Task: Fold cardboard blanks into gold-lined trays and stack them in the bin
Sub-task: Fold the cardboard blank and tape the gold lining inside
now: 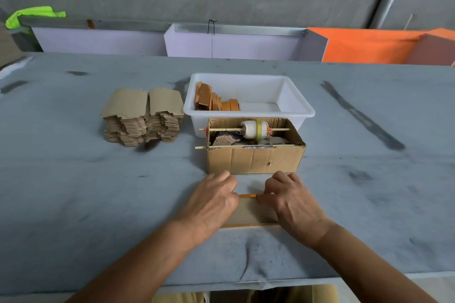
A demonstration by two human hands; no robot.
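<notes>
Lying flat on the grey felt-covered table (98, 179), near edge, just in front of the brown corrugated box (254, 161): a tan cardboard blank (248, 211), long axis running left to right, a gold strip showing along its far fold. Pressing down on either end, left hand (211, 202) and right hand (293, 202), fingers curling over that far edge. Waiting farther off, beyond the box: white plastic bin (295, 96) holding folded orange-brown trays (216, 101); left of it, stacked matte blanks (142, 118).

Soft, even daylight, faint shadows, sharp focus, wide-angle edge bending.
</notes>
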